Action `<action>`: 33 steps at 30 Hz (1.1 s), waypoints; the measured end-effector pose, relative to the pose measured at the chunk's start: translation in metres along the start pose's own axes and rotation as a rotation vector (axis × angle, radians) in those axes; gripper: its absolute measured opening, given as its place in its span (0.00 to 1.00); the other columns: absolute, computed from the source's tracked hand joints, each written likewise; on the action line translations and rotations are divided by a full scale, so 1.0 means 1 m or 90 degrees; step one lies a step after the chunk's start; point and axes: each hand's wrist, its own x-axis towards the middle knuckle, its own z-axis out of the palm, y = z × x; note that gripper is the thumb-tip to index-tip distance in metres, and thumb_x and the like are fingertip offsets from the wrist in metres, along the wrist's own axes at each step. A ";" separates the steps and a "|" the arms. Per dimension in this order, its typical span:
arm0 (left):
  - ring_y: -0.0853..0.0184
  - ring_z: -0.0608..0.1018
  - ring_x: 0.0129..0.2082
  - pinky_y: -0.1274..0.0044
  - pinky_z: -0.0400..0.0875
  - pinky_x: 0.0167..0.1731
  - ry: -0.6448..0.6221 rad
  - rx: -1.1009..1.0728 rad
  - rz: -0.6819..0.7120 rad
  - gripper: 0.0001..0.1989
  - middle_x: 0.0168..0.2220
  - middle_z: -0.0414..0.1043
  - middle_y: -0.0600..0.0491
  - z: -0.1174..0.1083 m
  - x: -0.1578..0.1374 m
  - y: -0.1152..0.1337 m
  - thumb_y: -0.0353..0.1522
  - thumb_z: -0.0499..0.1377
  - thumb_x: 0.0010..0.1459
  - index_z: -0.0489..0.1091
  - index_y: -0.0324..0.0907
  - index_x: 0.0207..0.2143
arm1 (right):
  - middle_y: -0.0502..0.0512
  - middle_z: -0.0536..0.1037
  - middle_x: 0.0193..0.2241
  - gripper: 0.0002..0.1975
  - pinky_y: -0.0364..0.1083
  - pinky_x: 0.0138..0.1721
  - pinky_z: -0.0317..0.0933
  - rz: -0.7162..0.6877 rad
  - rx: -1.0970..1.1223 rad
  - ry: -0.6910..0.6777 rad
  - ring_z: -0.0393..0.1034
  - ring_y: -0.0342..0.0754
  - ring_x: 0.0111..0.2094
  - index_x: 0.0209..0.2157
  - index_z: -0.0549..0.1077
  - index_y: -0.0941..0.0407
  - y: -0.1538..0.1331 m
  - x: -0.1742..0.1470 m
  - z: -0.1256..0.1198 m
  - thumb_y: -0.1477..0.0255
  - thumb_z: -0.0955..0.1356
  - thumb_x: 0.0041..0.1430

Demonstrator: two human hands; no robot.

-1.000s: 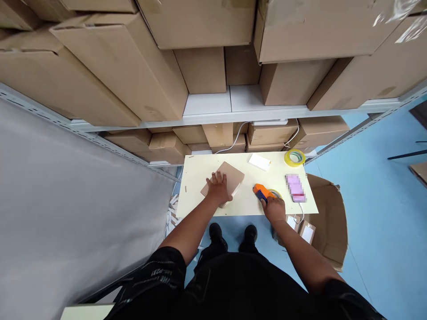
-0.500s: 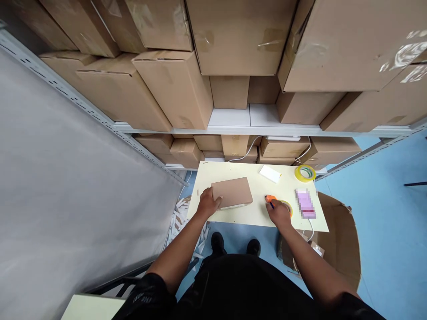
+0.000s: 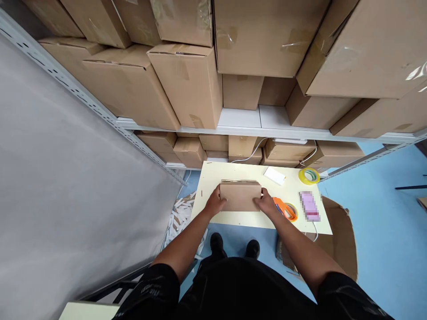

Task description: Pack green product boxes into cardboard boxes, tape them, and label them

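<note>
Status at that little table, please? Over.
Left hand, right hand: gripping cardboard box, one at each end. Orange tape dispenser: on table, close beside right hand.

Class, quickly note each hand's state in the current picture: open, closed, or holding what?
Left hand: holding the box by its left end.
Right hand: holding the same box by its right end.

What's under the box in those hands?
The pale table shows around the box, held between the left hand and right hand. Whatever lies directly beneath is covered.
</note>
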 end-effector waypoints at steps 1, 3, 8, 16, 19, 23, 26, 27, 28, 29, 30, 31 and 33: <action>0.56 0.77 0.56 0.65 0.74 0.54 -0.002 -0.033 0.014 0.40 0.60 0.72 0.44 0.003 -0.007 -0.004 0.30 0.65 0.53 0.58 0.45 0.68 | 0.52 0.80 0.38 0.27 0.47 0.39 0.66 -0.033 -0.019 0.025 0.76 0.52 0.36 0.54 0.67 0.51 0.007 -0.008 0.001 0.66 0.71 0.52; 0.56 0.75 0.59 0.66 0.74 0.54 -0.009 -0.086 0.018 0.43 0.63 0.68 0.43 0.010 -0.022 -0.014 0.28 0.64 0.52 0.53 0.46 0.69 | 0.54 0.80 0.39 0.28 0.47 0.38 0.67 -0.085 -0.047 0.079 0.75 0.52 0.36 0.54 0.65 0.53 0.022 -0.023 0.006 0.67 0.71 0.50; 0.58 0.72 0.63 0.65 0.69 0.61 0.021 -0.120 0.045 0.40 0.64 0.65 0.41 0.030 -0.045 -0.034 0.26 0.63 0.52 0.52 0.44 0.66 | 0.57 0.79 0.45 0.30 0.48 0.43 0.68 -0.084 -0.061 0.132 0.76 0.53 0.41 0.56 0.62 0.53 0.060 -0.046 0.033 0.67 0.69 0.51; 0.59 0.74 0.61 0.66 0.71 0.58 0.009 -0.040 0.078 0.36 0.59 0.69 0.44 0.021 -0.036 -0.051 0.22 0.60 0.48 0.59 0.44 0.60 | 0.56 0.80 0.44 0.22 0.47 0.44 0.65 -0.046 -0.160 0.084 0.77 0.53 0.43 0.52 0.65 0.52 0.076 -0.041 0.042 0.68 0.69 0.55; 0.59 0.77 0.57 0.67 0.73 0.55 -0.042 -0.039 0.079 0.26 0.54 0.74 0.45 0.005 -0.022 -0.052 0.21 0.59 0.47 0.66 0.43 0.50 | 0.57 0.80 0.45 0.22 0.46 0.44 0.64 -0.036 -0.194 0.083 0.76 0.53 0.46 0.51 0.68 0.52 0.079 -0.035 0.037 0.70 0.70 0.54; 0.61 0.81 0.46 0.69 0.74 0.51 -0.101 0.007 0.039 0.14 0.41 0.79 0.50 -0.025 -0.005 -0.050 0.22 0.56 0.48 0.71 0.43 0.37 | 0.57 0.80 0.45 0.17 0.46 0.43 0.63 -0.009 -0.200 0.123 0.76 0.51 0.42 0.47 0.72 0.54 0.082 -0.040 0.029 0.73 0.67 0.54; 0.63 0.82 0.41 0.70 0.74 0.49 -0.094 0.035 0.032 0.09 0.36 0.79 0.53 -0.047 0.007 -0.048 0.24 0.57 0.50 0.72 0.44 0.34 | 0.56 0.80 0.41 0.14 0.46 0.41 0.64 0.001 -0.152 0.164 0.76 0.50 0.38 0.43 0.73 0.54 0.083 -0.053 0.020 0.70 0.65 0.54; 0.62 0.82 0.40 0.70 0.75 0.48 -0.085 0.042 0.030 0.08 0.36 0.80 0.53 -0.052 0.011 -0.046 0.26 0.57 0.51 0.72 0.44 0.33 | 0.55 0.80 0.40 0.14 0.47 0.41 0.64 0.002 -0.124 0.182 0.76 0.50 0.37 0.42 0.74 0.54 0.083 -0.058 0.017 0.69 0.65 0.54; 0.62 0.82 0.40 0.70 0.75 0.48 -0.075 0.046 0.029 0.07 0.36 0.80 0.53 -0.057 0.017 -0.043 0.27 0.57 0.52 0.72 0.44 0.33 | 0.54 0.80 0.38 0.14 0.47 0.41 0.64 0.004 -0.095 0.200 0.76 0.51 0.37 0.41 0.75 0.54 0.083 -0.063 0.014 0.67 0.65 0.53; 0.62 0.82 0.40 0.70 0.75 0.47 -0.065 0.049 0.029 0.06 0.36 0.80 0.53 -0.061 0.022 -0.038 0.29 0.57 0.53 0.73 0.44 0.33 | 0.53 0.80 0.36 0.15 0.48 0.40 0.64 0.007 -0.069 0.218 0.75 0.51 0.36 0.41 0.75 0.53 0.084 -0.067 0.010 0.65 0.65 0.53; 0.62 0.82 0.40 0.70 0.75 0.47 -0.053 0.052 0.031 0.06 0.36 0.80 0.52 -0.064 0.029 -0.033 0.30 0.57 0.53 0.73 0.44 0.33 | 0.52 0.80 0.34 0.15 0.48 0.40 0.64 0.012 -0.051 0.231 0.75 0.52 0.36 0.40 0.76 0.53 0.085 -0.071 0.007 0.63 0.65 0.53; 0.61 0.81 0.40 0.70 0.74 0.47 -0.042 0.056 0.033 0.06 0.36 0.80 0.52 -0.066 0.035 -0.026 0.31 0.57 0.54 0.73 0.44 0.33 | 0.52 0.79 0.32 0.15 0.48 0.40 0.64 0.016 -0.039 0.240 0.75 0.52 0.35 0.38 0.76 0.52 0.086 -0.074 0.003 0.62 0.65 0.52; 0.61 0.81 0.40 0.70 0.74 0.47 -0.025 0.061 0.042 0.07 0.37 0.80 0.52 -0.066 0.048 -0.009 0.34 0.57 0.55 0.73 0.44 0.34 | 0.50 0.78 0.29 0.14 0.48 0.38 0.64 0.022 -0.024 0.246 0.74 0.52 0.33 0.36 0.76 0.52 0.088 -0.076 -0.004 0.60 0.65 0.52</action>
